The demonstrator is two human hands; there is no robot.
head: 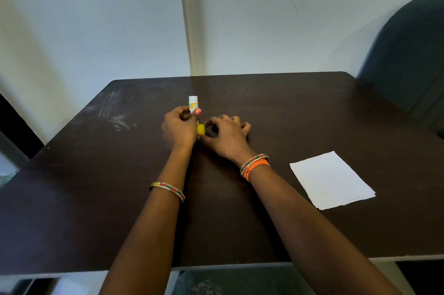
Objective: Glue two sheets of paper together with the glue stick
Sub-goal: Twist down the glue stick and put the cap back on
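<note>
The glue stick [193, 102] is white with a yellow label and stands nearly upright above the middle of the table. My left hand [179, 127] grips its body. My right hand [225, 134] is just to the right, its thumb and fingers pinched on the yellow end piece [200, 129] at the stick's lower end. A white sheet of paper [331, 180] lies flat on the table at the right, apart from both hands; a second sheet's edge seems to show beneath it.
The dark brown table [96, 198] has pale scuff marks [115, 116] at its far left. A dark chair back [408, 54] stands at the far right corner. A wall runs along the table's far edge.
</note>
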